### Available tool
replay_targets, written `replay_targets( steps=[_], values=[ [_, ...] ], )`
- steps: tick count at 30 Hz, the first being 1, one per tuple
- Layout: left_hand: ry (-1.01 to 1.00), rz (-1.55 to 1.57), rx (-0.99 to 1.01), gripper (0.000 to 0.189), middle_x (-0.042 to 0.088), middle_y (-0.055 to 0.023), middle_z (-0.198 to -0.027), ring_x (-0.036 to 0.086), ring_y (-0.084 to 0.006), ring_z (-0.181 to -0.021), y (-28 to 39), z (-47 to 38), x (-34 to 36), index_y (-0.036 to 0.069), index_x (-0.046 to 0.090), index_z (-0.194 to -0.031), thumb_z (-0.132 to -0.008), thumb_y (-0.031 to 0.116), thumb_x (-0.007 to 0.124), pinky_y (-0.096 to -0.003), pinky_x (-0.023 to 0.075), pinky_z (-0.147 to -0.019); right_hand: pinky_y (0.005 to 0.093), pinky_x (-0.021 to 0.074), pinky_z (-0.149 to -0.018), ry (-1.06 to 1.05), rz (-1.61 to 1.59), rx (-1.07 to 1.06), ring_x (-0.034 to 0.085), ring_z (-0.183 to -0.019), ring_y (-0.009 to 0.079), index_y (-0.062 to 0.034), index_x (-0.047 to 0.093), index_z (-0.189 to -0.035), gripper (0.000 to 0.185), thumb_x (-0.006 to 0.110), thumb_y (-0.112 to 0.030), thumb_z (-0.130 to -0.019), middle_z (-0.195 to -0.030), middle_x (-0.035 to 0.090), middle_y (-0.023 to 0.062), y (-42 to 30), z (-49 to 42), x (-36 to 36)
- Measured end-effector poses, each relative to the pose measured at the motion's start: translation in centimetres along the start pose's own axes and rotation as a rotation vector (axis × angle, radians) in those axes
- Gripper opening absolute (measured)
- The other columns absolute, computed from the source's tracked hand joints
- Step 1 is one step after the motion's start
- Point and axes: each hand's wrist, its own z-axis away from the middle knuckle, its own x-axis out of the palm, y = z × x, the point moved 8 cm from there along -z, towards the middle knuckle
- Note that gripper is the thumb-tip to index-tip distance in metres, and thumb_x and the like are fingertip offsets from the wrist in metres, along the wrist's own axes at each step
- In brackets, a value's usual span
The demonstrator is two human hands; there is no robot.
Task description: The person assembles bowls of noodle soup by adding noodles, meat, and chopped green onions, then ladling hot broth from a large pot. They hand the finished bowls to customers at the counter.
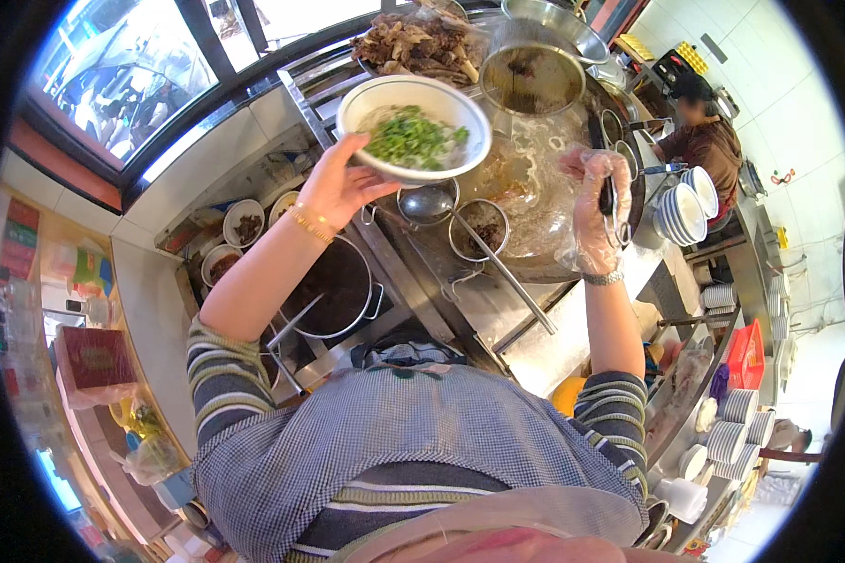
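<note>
My left hand (341,179) holds a white bowl (465,165) by its near left rim, raised over the stove. Chopped green herbs (415,137) lie on the pale food inside it. In a clear plastic glove, my right hand (598,204) is closed around a black-handled utensil (608,197) with a wire loop at its end. Its far end cannot be made out. Between the hands, a large pot of bubbling broth (524,183) fills the stove top. A steel ladle (489,246) rests across the near rim, beside a wire strainer (479,236) with dark bits in it.
Meat bones (415,46) are heaped at the back, next to a deep sieve (531,77). A pot of dark liquid (331,295) stands at left near small bowls (243,224). Stacked bowls (679,211) stand at right. Another person (704,148) sits beyond them.
</note>
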Motion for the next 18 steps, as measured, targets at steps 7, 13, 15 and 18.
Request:
replay_targets(
  steps=[7,13,15,18],
  values=[
    [-0.136,0.086,-0.051,0.06,0.052,-0.0265,-0.123,0.057,-0.0375,-0.113,-1.1,-0.4,6.7,0.004,0.039,-0.134,-0.088,0.029,0.068,-0.0535,0.0527,-0.097,0.0322,0.0529,-0.069,-0.087,0.283,-0.507,0.062,-0.081,0.0217,-0.0027,0.055,-0.101,0.009,0.051,-0.003,-0.093,-0.091,0.063,0.0098,-6.1,2.1,1.6],
    [-0.21,0.091,-0.088,0.054,0.055,-0.0192,-0.124,0.059,-0.0346,-0.11,-1.3,1.1,9.6,0.005,0.042,-0.132,-0.09,0.029,0.065,-0.052,0.0538,-0.096,0.0262,0.0474,-0.062,0.033,-0.124,0.478,0.057,-0.069,0.0132,0.0028,0.057,-0.105,0.032,0.062,-0.018,-0.081,-0.078,0.061,0.006,-0.9,3.5,-0.1],
    [-0.227,0.071,-0.063,0.052,0.056,-0.0169,-0.123,0.06,-0.0334,-0.11,-1.5,1.5,9.9,0.004,0.044,-0.131,-0.091,0.029,0.064,-0.052,0.0542,-0.095,0.0231,0.0449,-0.06,-0.017,-0.098,0.464,0.055,-0.066,0.0105,0.0046,0.058,-0.106,0.04,0.064,-0.023,-0.079,-0.075,0.06,0.0049,-2.0,3.4,0.3],
    [-0.262,0.052,-0.061,0.05,0.057,-0.017,-0.124,0.061,-0.0317,-0.111,-1.8,1.7,9.9,0.005,0.045,-0.132,-0.093,0.031,0.061,-0.0506,0.0545,-0.095,0.0223,0.0436,-0.057,0.082,-0.235,0.556,0.054,-0.061,0.0102,0.0027,0.059,-0.104,0.037,0.067,-0.022,-0.077,-0.074,0.06,0.0047,-2.6,3.6,-0.1]
  ],
)
